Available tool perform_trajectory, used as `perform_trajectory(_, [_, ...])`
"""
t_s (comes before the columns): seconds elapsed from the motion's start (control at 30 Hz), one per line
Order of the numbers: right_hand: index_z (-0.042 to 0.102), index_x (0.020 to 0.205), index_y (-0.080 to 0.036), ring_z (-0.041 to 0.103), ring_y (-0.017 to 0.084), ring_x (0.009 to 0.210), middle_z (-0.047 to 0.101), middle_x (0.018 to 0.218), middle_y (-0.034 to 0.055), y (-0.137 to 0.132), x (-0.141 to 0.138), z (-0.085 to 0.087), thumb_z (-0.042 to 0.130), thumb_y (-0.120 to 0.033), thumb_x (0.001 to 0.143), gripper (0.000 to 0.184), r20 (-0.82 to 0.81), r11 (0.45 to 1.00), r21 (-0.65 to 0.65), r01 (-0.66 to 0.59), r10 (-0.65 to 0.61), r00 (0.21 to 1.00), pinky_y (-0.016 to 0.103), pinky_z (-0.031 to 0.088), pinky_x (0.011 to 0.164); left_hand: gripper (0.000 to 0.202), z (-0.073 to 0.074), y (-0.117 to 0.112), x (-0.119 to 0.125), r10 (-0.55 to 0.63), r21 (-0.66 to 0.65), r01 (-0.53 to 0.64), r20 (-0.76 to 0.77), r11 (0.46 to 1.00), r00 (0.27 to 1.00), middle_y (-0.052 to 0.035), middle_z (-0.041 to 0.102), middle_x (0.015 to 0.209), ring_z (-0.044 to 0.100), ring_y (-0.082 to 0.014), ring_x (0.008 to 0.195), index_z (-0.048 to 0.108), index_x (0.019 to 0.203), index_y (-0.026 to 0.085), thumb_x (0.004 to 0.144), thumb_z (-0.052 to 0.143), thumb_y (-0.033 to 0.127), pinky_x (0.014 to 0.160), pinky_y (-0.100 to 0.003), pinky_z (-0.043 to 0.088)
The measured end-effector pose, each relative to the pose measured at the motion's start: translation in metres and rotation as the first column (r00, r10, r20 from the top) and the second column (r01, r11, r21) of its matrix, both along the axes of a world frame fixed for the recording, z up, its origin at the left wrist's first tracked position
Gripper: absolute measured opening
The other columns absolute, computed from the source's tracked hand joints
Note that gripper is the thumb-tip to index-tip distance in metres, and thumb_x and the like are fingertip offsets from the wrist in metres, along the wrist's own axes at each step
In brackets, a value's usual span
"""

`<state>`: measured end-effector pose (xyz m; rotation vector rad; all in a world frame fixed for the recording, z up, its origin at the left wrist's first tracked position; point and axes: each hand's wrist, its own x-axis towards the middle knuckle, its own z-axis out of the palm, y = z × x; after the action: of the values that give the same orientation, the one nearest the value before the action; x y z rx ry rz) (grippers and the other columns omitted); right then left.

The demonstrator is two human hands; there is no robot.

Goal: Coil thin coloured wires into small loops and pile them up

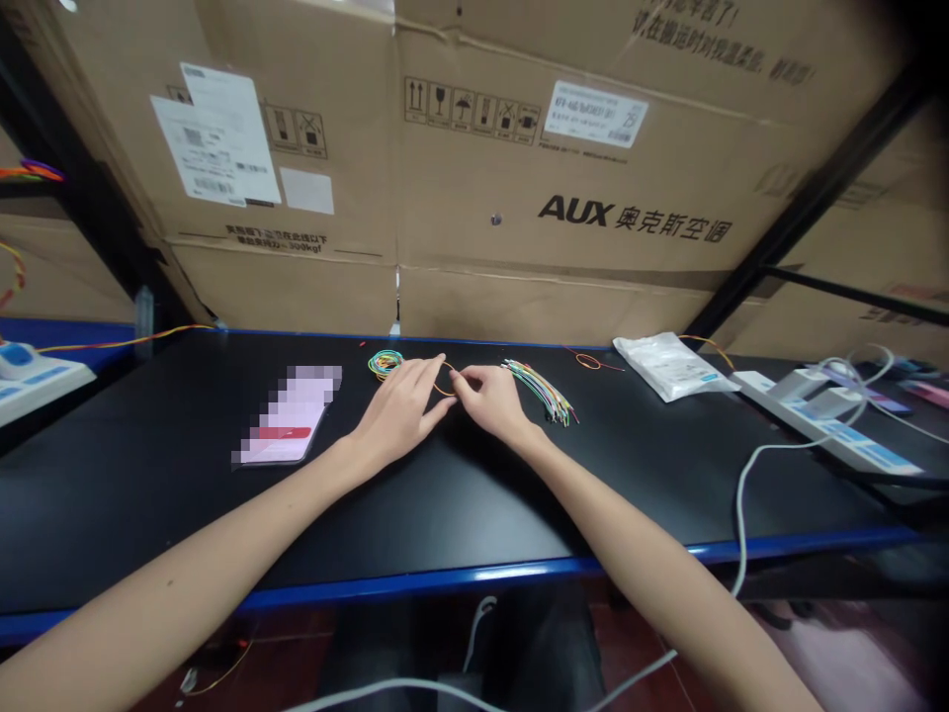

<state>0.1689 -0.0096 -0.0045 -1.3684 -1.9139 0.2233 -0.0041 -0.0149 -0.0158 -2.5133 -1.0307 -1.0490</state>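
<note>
A thin orange wire (439,393) curves in a small loop between my two hands, just above the black tabletop. My left hand (396,403) holds one side of it, fingers long and close together, thumb reaching toward the other hand. With thumb and forefinger my right hand (490,398) pinches the wire at the loop's right side. Beside my left fingers lie coiled wires (385,363) in green, yellow and orange, partly covered by that hand. To the right of my right hand rests a bundle of straight multicoloured wires (545,391) with bare or tipped ends.
A phone (286,420) lies left of my hands. Farther right are a loose orange wire coil (589,362), a white plastic packet (671,366) and a power strip (830,420) with a white cable (741,504) crossing the table edge. Large cardboard (474,237) stands behind.
</note>
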Motion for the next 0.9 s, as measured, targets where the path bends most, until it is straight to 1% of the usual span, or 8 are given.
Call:
perform_trajectory(0.13, [0.073,0.077,-0.019,0.059,0.016,0.061,0.072,0.072,0.0049,-0.001,0.0,-0.001,0.051,-0.035,0.088,0.029,0.026,0.999,0.051,0.011,-0.012,1.0,0.026,0.035,0.059,0.05,0.0,0.003,-0.002,-0.013,-0.02,0.014,0.014,1.0,1.0,-0.0174,0.061,0.121,0.058,-0.0308,0.113,0.047,0.131,0.013,0.087,0.059,0.033,0.097,-0.049,0.047])
perform_trajectory(0.27, [0.073,0.076,-0.018,0.056,0.015,0.058,0.07,0.067,0.004,-0.001,0.003,0.0,0.049,-0.032,0.089,0.031,0.064,0.998,0.026,-0.051,0.049,0.997,0.026,0.032,0.056,0.045,0.0,0.002,-0.001,-0.015,-0.077,0.014,-0.011,0.997,1.0,-0.017,0.064,0.117,0.059,-0.0303,0.111,0.049,0.128,0.013,0.089,0.055,0.034,0.097,-0.051,0.046])
perform_trajectory(0.4, [0.073,0.078,-0.018,0.056,0.015,0.059,0.069,0.067,0.0047,0.002,0.006,-0.002,0.046,-0.033,0.091,0.033,0.116,0.997,0.042,-0.062,0.057,0.992,0.026,0.031,0.057,0.048,-0.002,0.001,0.0,-0.029,-0.147,0.03,0.005,0.989,1.0,-0.0171,0.063,0.119,0.058,-0.0287,0.114,0.047,0.13,0.011,0.09,0.054,0.036,0.099,-0.048,0.045])
perform_trajectory(0.57, [0.069,0.069,-0.016,0.054,0.014,0.059,0.067,0.065,0.0052,0.002,0.007,-0.004,0.046,-0.033,0.092,0.037,0.144,0.993,0.051,-0.106,0.098,0.985,0.026,0.03,0.057,0.046,-0.007,0.001,0.001,0.028,-0.14,-0.028,-0.004,0.99,1.0,-0.0184,0.065,0.114,0.061,-0.0295,0.108,0.051,0.125,0.009,0.088,0.059,0.034,0.098,-0.048,0.047])
perform_trajectory(0.67, [0.067,0.067,-0.015,0.053,0.013,0.056,0.066,0.061,0.003,0.002,0.006,-0.003,0.045,-0.034,0.092,0.039,-0.061,0.97,-0.055,-0.238,0.235,0.97,0.024,0.035,0.058,0.043,-0.009,0.001,0.002,0.043,-0.083,-0.047,-0.045,0.995,0.998,-0.0179,0.066,0.113,0.062,-0.0304,0.107,0.051,0.126,0.011,0.087,0.059,0.029,0.096,-0.049,0.048])
perform_trajectory(0.77, [0.066,0.068,-0.014,0.058,0.013,0.061,0.068,0.066,0.0033,0.005,0.001,-0.006,0.048,-0.04,0.091,0.039,-0.361,0.918,-0.146,-0.367,0.296,0.884,0.024,0.042,0.063,0.042,-0.009,0.002,0.002,0.074,-0.011,-0.075,-0.05,0.997,0.996,-0.0195,0.065,0.116,0.059,-0.0326,0.113,0.052,0.125,0.01,0.087,0.057,0.029,0.097,-0.05,0.047])
perform_trajectory(0.83, [0.065,0.072,-0.014,0.062,0.015,0.069,0.07,0.074,0.0055,0.008,-0.003,-0.008,0.049,-0.044,0.09,0.038,-0.56,0.879,-0.218,-0.425,0.244,0.792,0.026,0.047,0.069,0.041,-0.008,0.003,0.001,0.088,0.001,-0.088,-0.031,0.996,0.996,-0.0202,0.065,0.116,0.056,-0.0343,0.117,0.055,0.122,0.009,0.086,0.057,0.03,0.098,-0.051,0.046])
perform_trajectory(0.9, [0.064,0.083,-0.015,0.065,0.017,0.077,0.07,0.084,0.0078,0.011,-0.006,-0.01,0.045,-0.048,0.092,0.04,-0.731,0.832,-0.305,-0.464,0.107,0.673,0.028,0.05,0.073,0.041,-0.007,0.003,0.001,0.085,-0.009,-0.085,-0.01,0.996,0.996,-0.0202,0.065,0.114,0.055,-0.035,0.119,0.057,0.119,0.008,0.085,0.058,0.03,0.099,-0.052,0.045])
